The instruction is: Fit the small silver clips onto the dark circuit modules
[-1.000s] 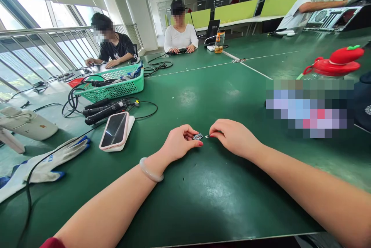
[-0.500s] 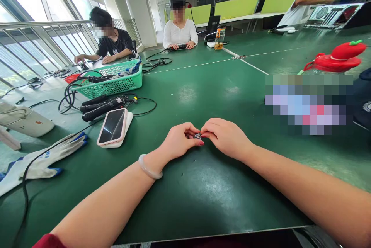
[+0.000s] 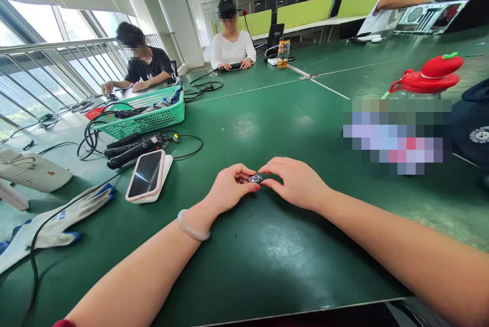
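The left forearm [image 3: 145, 271] slants in from the near left of the small board [image 3: 255, 178], the wrist [image 3: 204, 212] roughly in line with it. The left hand [image 3: 233, 184] sits just left of the board and pinches it — fingers curled at its far side, the red-nailed thumb stretched along its near side. The right forearm [image 3: 397, 240] comes in from the board's near right, longer in view, its wrist [image 3: 324, 197] almost straight. The right hand [image 3: 296, 182] arches just right of the board — forefinger and thumb parted, a gap between them, their tips at its right end; whether they touch it is too small to tell.
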A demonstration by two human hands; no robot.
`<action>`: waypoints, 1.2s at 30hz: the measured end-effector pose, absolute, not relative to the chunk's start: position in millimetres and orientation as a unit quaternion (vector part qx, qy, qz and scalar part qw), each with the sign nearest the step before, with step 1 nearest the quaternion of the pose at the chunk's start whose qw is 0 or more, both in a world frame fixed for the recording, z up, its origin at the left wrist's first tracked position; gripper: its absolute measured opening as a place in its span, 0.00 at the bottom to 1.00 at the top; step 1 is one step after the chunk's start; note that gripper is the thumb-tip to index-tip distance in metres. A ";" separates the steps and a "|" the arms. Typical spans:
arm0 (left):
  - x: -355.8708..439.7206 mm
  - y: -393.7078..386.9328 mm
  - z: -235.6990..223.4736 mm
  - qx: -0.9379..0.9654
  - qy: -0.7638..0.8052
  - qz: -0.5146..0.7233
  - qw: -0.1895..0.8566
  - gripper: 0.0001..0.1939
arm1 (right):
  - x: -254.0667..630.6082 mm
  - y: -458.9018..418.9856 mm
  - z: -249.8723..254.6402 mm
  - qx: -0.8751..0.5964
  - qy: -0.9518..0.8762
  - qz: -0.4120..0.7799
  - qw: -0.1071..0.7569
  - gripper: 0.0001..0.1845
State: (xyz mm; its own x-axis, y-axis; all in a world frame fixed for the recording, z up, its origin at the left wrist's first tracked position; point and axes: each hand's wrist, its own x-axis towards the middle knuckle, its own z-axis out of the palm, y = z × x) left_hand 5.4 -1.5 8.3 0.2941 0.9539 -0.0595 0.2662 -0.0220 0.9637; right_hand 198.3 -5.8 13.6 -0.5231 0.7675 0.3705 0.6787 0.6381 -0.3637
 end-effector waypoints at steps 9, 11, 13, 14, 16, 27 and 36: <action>6.0 -0.8 8.1 0.609 0.464 0.348 0.541 0.17 | 197.8 -3.9 5.9 -0.415 -0.866 0.075 0.268 0.12; 7.2 -2.2 10.1 0.607 0.456 0.342 0.553 0.18 | 196.3 -4.7 4.6 -0.415 -0.866 0.058 0.273 0.14; 8.8 -4.1 12.6 0.603 0.442 0.335 0.574 0.18 | 194.2 -5.7 3.7 -0.413 -0.869 0.039 0.271 0.15; 9.6 -5.1 13.7 0.598 0.436 0.331 0.586 0.17 | 193.1 -6.1 3.3 -0.412 -0.870 0.030 0.268 0.16; 10.8 -6.6 14.8 0.586 0.429 0.326 0.606 0.17 | 191.0 -6.3 2.3 -0.408 -0.874 0.020 0.261 0.16; -21.8 7.4 19.3 0.767 0.587 0.219 0.136 0.18 | 197.6 1.0 2.8 -0.466 -0.848 0.085 0.240 0.14; -75.1 25.7 31.1 0.664 0.746 0.005 -0.058 0.19 | 201.5 4.7 4.3 -0.499 -0.824 0.127 0.235 0.15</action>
State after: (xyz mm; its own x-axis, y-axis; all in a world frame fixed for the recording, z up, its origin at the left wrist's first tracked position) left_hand -75.1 25.7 31.1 -0.1127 0.9892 0.0934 0.9904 0.1194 -0.0697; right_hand 201.5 4.7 4.3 -0.3911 0.8827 0.2605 0.7631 0.4693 -0.4444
